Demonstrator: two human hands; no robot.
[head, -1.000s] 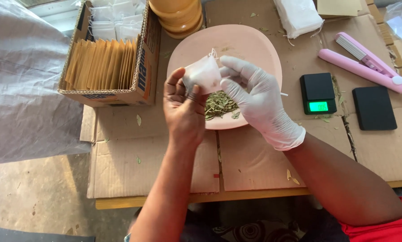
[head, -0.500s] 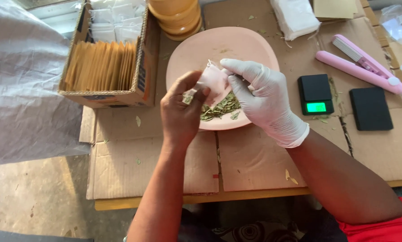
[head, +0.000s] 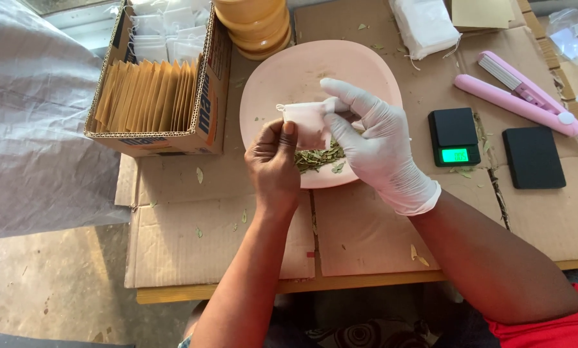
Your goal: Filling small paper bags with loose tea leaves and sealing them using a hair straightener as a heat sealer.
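Both hands hold a small white drawstring pouch (head: pixel 307 122) over a pale pink plate (head: pixel 282 77). My left hand (head: pixel 274 161) is bare and pinches the pouch's left edge with thumb and fingers. My right hand (head: pixel 374 142) wears a white glove and grips the pouch's right side, index finger stretched along its top. A small heap of dried green leaves (head: pixel 318 158) lies on the plate just below the pouch.
A cardboard box (head: pixel 166 135) of tan envelopes and white pouches stands at the left. Stacked orange bowls (head: pixel 253 26) sit behind the plate. A black pocket scale (head: pixel 455 136), a black lid (head: pixel 532 158), a pink heat sealer (head: pixel 518 93) and a pile of white bags (head: pixel 427 22) lie at the right. Cardboard sheets cover the table.
The pouch has gone from bunched and upright to flat and level between the hands. My left hand shifted its grip to the pouch's left edge; the hands sit slightly lower over the plate.
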